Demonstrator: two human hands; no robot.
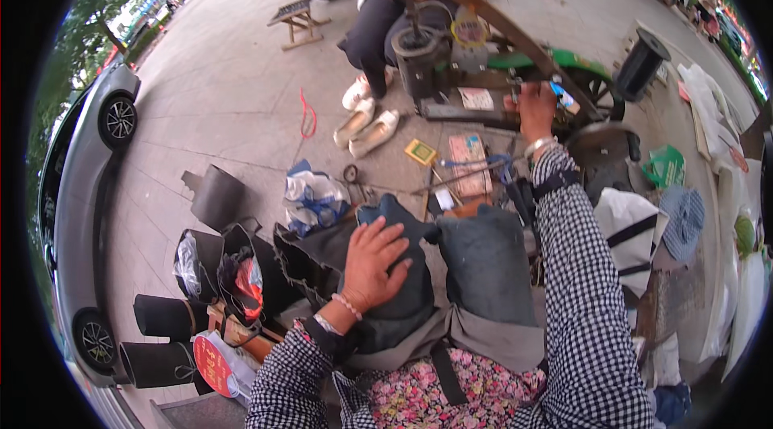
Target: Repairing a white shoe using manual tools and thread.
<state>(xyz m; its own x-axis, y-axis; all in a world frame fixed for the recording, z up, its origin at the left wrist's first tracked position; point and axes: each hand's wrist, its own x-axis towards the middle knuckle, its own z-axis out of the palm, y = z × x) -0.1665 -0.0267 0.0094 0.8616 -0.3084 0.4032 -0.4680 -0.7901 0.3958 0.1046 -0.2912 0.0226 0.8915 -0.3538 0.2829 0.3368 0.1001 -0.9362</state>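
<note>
The left hand is laid flat, palm down and with its fingers spread, on a dark-covered knee, and nothing is seen to be held in it. The right hand is stretched forward to the machine, its fingers bent at the low metal part of the frame; whether anything is gripped there cannot be made out. The machine — a dark cylinder, a brown curved arm and a spoked wheel with green beside it — is placed ahead and to the right of centre, between the wearer and a seated person in dark trousers. A pair of pale shoes is set on the paving by that person's feet. Nearer the knees, a yellow box and a pinkish printed sheet are laid out, with a blue-and-white bag to their left. Further left, dark rolls are lined up beside a red round sign. On the right, a white bag with black bands is seen next to a blue hat — a green plastic bag is placed just beyond.
</note>
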